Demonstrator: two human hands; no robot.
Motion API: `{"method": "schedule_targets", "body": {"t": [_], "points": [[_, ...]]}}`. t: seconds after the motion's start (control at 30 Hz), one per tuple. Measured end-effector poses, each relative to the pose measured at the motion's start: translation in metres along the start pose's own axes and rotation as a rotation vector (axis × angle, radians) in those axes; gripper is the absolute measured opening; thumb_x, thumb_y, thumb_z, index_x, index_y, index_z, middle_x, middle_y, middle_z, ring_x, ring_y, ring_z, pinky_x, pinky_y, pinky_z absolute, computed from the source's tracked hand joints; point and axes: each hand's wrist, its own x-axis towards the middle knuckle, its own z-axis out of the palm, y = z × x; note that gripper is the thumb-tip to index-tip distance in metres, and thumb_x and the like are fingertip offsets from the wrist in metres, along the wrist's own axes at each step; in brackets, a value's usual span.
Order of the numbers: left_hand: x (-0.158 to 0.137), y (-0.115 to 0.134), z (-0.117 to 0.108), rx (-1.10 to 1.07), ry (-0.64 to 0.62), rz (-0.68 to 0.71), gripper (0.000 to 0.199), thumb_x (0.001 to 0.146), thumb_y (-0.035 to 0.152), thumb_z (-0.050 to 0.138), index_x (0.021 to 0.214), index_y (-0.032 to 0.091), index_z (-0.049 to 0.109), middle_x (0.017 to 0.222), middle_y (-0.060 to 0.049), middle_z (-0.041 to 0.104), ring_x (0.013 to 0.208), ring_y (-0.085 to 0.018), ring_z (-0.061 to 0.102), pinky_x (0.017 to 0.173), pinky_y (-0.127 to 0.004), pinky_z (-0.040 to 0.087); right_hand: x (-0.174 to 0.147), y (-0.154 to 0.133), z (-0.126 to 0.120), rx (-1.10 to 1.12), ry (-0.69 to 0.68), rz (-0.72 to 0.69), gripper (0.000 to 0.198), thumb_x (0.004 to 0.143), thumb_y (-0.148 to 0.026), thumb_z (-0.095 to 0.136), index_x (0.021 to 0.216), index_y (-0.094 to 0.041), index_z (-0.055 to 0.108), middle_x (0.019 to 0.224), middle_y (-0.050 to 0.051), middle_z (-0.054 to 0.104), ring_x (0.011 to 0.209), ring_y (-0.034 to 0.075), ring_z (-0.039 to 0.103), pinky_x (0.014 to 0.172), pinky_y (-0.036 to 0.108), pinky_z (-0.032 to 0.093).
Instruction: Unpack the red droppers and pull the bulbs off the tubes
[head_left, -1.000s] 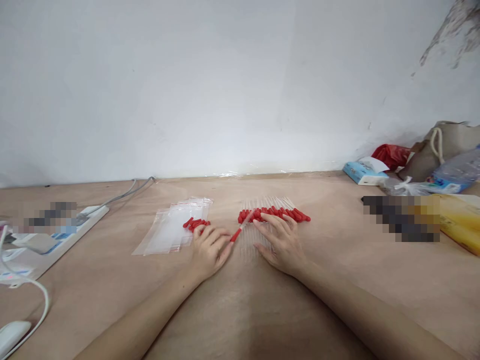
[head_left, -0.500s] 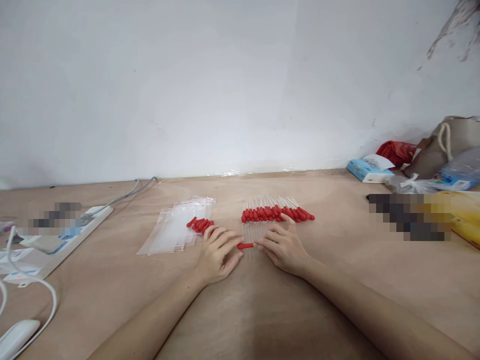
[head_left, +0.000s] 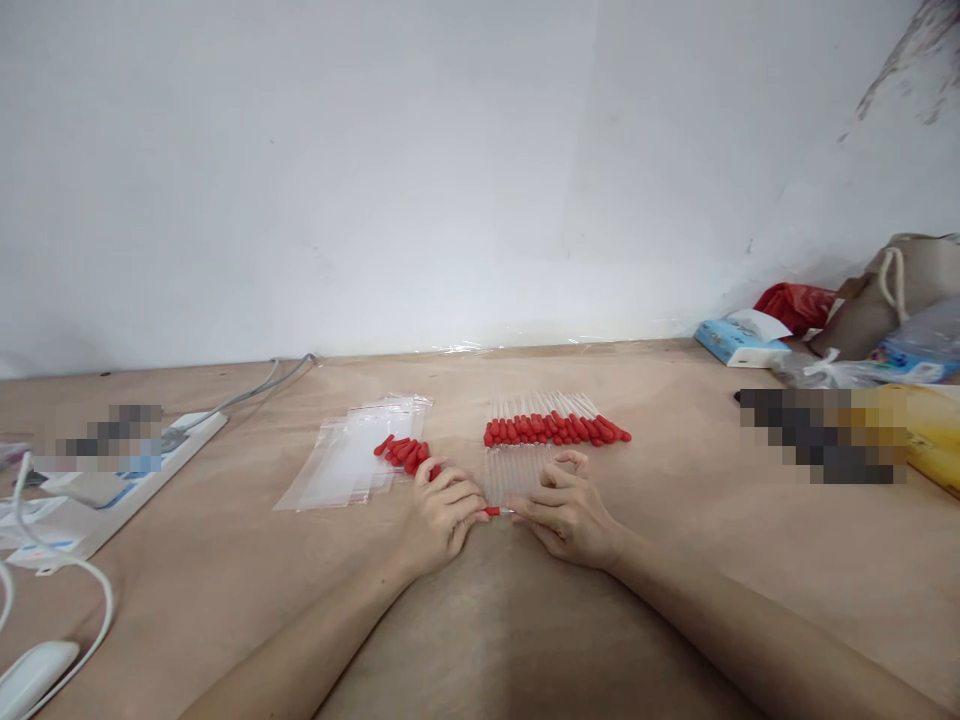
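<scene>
Between the fingertips of my left hand (head_left: 448,512) is a red rubber dropper bulb (head_left: 492,511), only its open end showing. My right hand (head_left: 568,512) pinches a thin clear dropper tube (head_left: 506,511), whose left end meets the bulb; most of the tube is hidden by my fingers. Just beyond both hands lie several bare clear tubes (head_left: 517,475) side by side. Past them is a row of droppers with red bulbs (head_left: 555,428), their tips pointing toward the wall. Beside my left hand, a small pile of loose red bulbs (head_left: 405,452) rests on clear plastic bags (head_left: 326,470).
On the left is a white power strip (head_left: 150,490) with cables, and a white device (head_left: 37,675) near the front corner. A blue tissue packet (head_left: 739,343), a red bag (head_left: 795,305), a grey bag (head_left: 855,310) and a yellow item (head_left: 937,430) lie at the right.
Both hands have come slightly nearer to me, with the bulb and tube. My left fingers have closed over the bulb, which showed whole before. My right index finger has curled in.
</scene>
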Motion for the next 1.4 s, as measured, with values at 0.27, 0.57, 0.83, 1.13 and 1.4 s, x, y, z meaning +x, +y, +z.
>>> {"method": "schedule_targets", "body": {"t": [0.27,0.57,0.83,1.13,1.4], "points": [[-0.007,-0.008,-0.004,-0.011,0.029,0.032,0.015,0.083,0.018,0.047,0.073,0.020,0.058,0.072,0.001,0.063,0.079,-0.015,0.053,0.089,-0.041,0.030,-0.007,0.006,-0.008,0.015,-0.007,-0.018,0.021,0.079,-0.020,0.053,0.094,-0.029,0.062,0.055,-0.006,0.054,0.065,0.011,0.039,0.085,0.038,0.021],[-0.015,-0.049,-0.016,-0.011,0.432,-0.362,0.023,0.085,0.020,0.043,0.102,0.018,0.058,0.101,-0.008,0.049,0.090,-0.016,0.053,0.076,-0.031,0.046,0.004,0.016,-0.011,0.012,0.010,0.290,0.030,0.082,-0.018,0.046,0.108,-0.024,0.058,0.070,0.000,0.060,0.068,0.012,0.045,0.078,0.033,0.026],[-0.021,-0.097,-0.024,0.078,0.466,-0.631,0.030,0.082,0.030,0.046,0.108,0.017,0.054,0.087,-0.004,0.058,0.081,-0.017,0.056,0.075,-0.030,0.046,0.042,-0.003,0.018,-0.162,0.006,0.205,0.016,0.080,-0.019,0.048,0.077,-0.019,0.064,0.067,0.001,0.062,0.070,0.013,0.046,0.081,0.035,0.023],[-0.022,-0.101,-0.017,0.159,0.279,-0.616,0.024,0.081,0.037,0.046,0.083,0.019,0.061,0.084,-0.003,0.064,0.081,-0.018,0.058,0.075,-0.030,0.043,0.054,-0.023,0.045,-0.281,-0.216,0.184,0.017,0.077,-0.025,0.050,0.069,-0.016,0.061,0.071,0.006,0.060,0.079,0.018,0.043,0.085,0.043,0.021],[-0.023,-0.100,-0.019,0.157,0.271,-0.663,0.036,0.087,0.039,0.033,0.093,0.017,0.061,0.089,-0.006,0.065,0.086,-0.020,0.057,0.078,-0.032,0.042,0.047,-0.029,0.044,-0.168,-0.248,0.247,0.041,0.071,-0.056,0.053,0.072,-0.016,0.063,0.075,0.007,0.060,0.083,0.020,0.044,0.088,0.045,0.020]]}}
